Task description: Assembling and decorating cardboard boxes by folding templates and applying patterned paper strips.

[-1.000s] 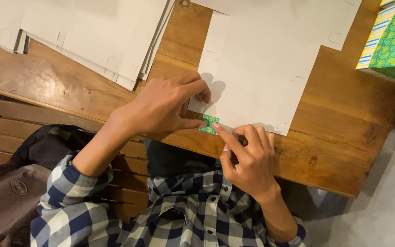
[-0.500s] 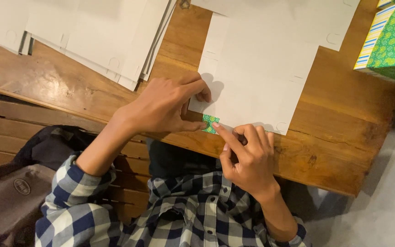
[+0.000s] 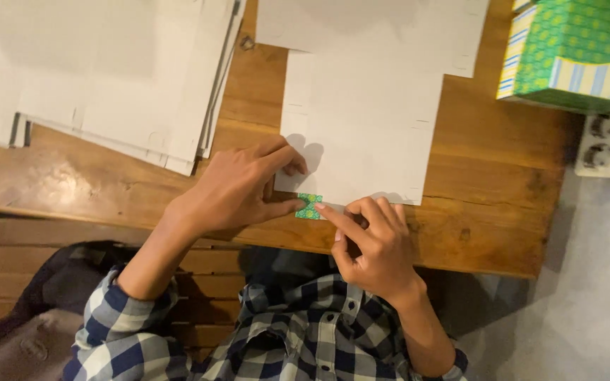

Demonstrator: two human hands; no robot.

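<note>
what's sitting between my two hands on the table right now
In the head view, a small green patterned tab at the white cardboard sheet's corner lies between left hand and right hand.
</note>
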